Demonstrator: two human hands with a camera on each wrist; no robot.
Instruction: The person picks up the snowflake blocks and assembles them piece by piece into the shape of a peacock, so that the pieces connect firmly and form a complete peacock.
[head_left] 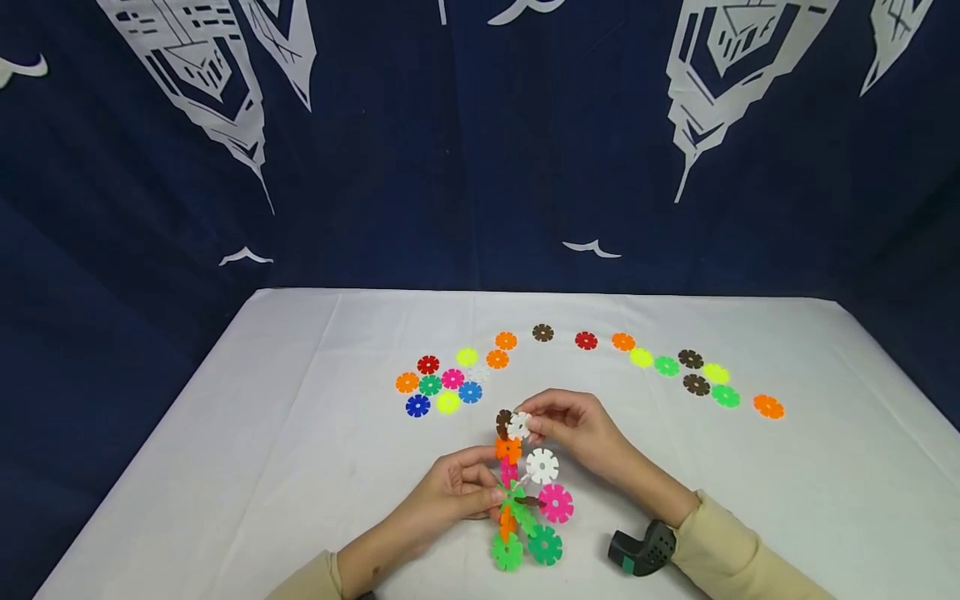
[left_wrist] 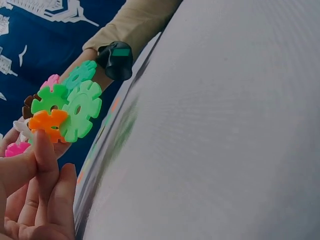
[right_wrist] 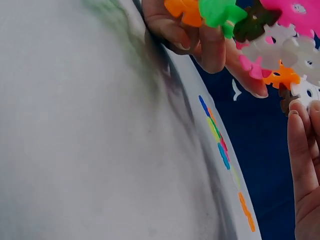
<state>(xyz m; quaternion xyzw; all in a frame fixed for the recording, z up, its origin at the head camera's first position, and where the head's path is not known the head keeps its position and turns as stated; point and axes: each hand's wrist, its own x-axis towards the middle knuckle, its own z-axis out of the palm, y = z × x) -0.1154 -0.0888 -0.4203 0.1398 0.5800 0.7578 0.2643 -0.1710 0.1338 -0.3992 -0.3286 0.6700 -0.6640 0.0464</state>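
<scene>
A figure made of interlocked plastic snowflake discs (head_left: 508, 450) is held up over the white table, with green, orange, pink, brown and white pieces joined at angles. My left hand (head_left: 465, 490) pinches it near its middle, at a green disc (head_left: 513, 495). At its top, my right hand (head_left: 573, 423) pinches a white snowflake disc (head_left: 518, 426) against a brown disc (head_left: 504, 423). In the right wrist view this white disc (right_wrist: 306, 93) meets the brown one; how deep their slots sit cannot be told. Green discs (left_wrist: 82, 111) hang at the figure's lower end in the left wrist view.
Loose discs lie beyond the hands: a cluster with a red disc (head_left: 428, 365) at left, then an arc past a brown disc (head_left: 543, 332) to an orange disc (head_left: 768, 407) at right. A black device (head_left: 642, 548) sits on the right wrist. A dark blue curtain (head_left: 465, 167) hangs behind.
</scene>
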